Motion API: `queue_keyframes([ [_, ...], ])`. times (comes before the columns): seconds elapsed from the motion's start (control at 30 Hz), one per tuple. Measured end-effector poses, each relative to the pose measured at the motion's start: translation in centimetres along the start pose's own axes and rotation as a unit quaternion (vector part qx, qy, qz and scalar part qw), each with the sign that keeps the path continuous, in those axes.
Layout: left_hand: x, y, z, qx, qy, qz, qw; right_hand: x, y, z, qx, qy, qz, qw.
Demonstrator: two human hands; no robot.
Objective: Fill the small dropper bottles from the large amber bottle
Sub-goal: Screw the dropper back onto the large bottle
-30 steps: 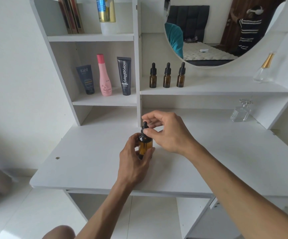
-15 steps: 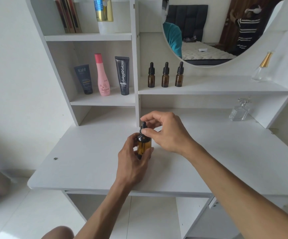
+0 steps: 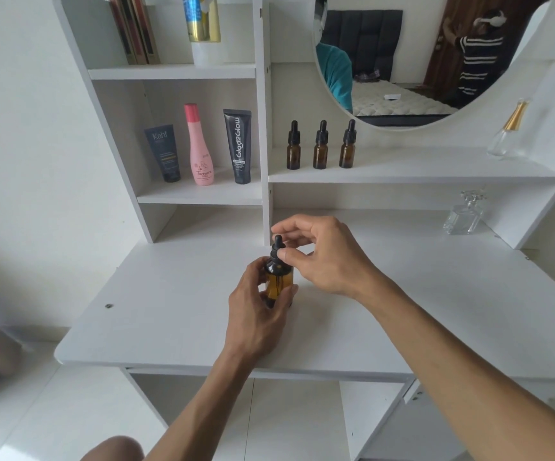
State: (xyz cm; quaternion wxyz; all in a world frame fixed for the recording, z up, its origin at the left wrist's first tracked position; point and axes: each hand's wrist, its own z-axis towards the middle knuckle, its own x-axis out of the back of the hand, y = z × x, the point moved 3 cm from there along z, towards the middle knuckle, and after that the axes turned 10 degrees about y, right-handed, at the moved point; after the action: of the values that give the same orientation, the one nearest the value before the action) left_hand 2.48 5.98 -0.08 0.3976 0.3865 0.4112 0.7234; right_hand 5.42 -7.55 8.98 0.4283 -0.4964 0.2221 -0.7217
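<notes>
The large amber bottle [image 3: 278, 281] stands upright on the white desk [image 3: 176, 314], near its middle. My left hand [image 3: 256, 314] grips the bottle's body from the near side. My right hand [image 3: 322, 257] pinches its black dropper cap [image 3: 277, 252] from the right, the rubber bulb poking up between the fingers. Three small amber dropper bottles [image 3: 321, 146] with black caps stand in a row on the shelf under the mirror, caps on.
A grey tube [image 3: 164, 153], a pink bottle [image 3: 199, 148] and a black tube [image 3: 238, 146] stand in the left shelf cubby. A clear glass perfume bottle [image 3: 464, 216] sits at the desk's back right, another one [image 3: 507, 133] on the shelf above. A round mirror [image 3: 402, 58] hangs behind.
Both hands stay on the large bottle. The fingers of my right hand have shifted slightly on the cap; the bottle has not moved on the desk.
</notes>
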Motion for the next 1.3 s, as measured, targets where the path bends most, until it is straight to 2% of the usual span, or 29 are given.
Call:
queue_keyframes([
  [1.3,0.05,0.08,-0.09,0.007,-0.004,0.000,1.000,-0.06,-0.02,0.24,0.001,-0.006,-0.014,1.000],
])
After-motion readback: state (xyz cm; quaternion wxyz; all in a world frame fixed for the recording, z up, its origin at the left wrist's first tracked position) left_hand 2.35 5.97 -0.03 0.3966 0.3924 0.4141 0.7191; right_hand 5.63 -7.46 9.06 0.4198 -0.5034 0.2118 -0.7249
